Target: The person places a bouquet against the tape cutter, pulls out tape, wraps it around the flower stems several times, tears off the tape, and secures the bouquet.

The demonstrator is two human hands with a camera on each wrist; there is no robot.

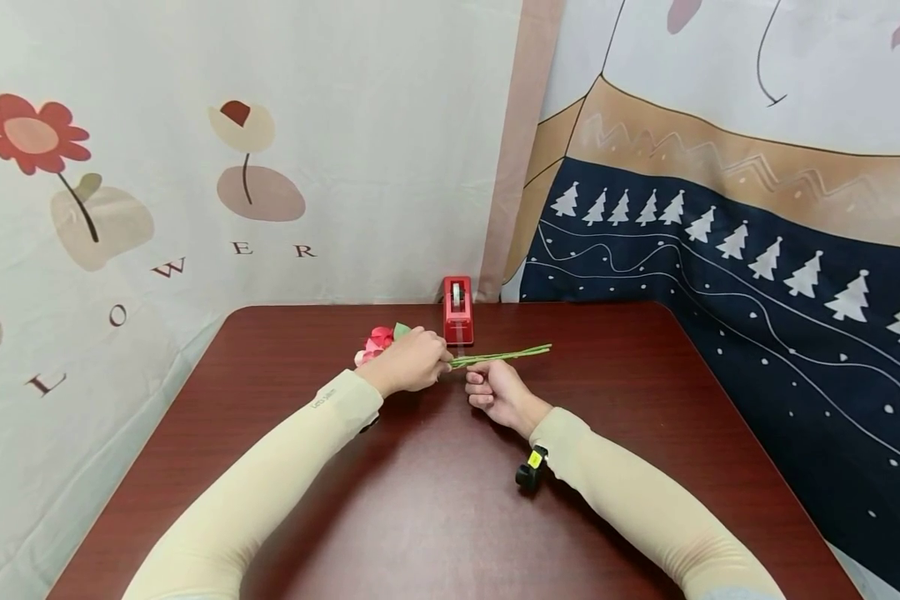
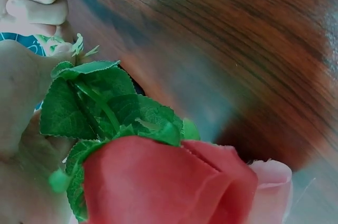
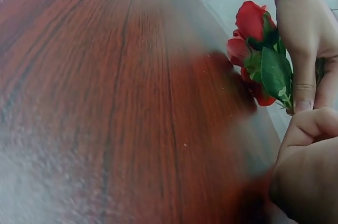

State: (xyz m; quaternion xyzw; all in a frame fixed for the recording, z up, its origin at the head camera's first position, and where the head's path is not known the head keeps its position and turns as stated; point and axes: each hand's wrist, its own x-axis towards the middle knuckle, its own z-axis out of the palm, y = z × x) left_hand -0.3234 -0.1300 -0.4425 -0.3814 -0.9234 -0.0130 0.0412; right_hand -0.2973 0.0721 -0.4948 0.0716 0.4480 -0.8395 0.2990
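Observation:
A small bunch of red and pink roses [image 1: 378,340] with green leaves [image 2: 87,110] lies low over the table, blooms to the left. My left hand [image 1: 414,360] grips it just below the blooms. Thin green stems [image 1: 521,353] run out to the right. Close beside the left hand, my right hand [image 1: 498,392] has curled fingers and pinches at the stems; its fingertips hide the exact spot. In the right wrist view its bent finger meets the left thumb [image 3: 303,100]. A red tape dispenser [image 1: 457,312] stands behind, and a clear strip seems to reach from it toward the stems.
Beneath the hands is a dark red-brown wooden table [image 1: 420,517]. A white cloth [image 1: 390,167] with printed flowers hangs behind it, and a dark blue cloth [image 1: 645,250] with printed trees hangs at the right. A black wrist device [image 1: 531,471] sits at the right cuff.

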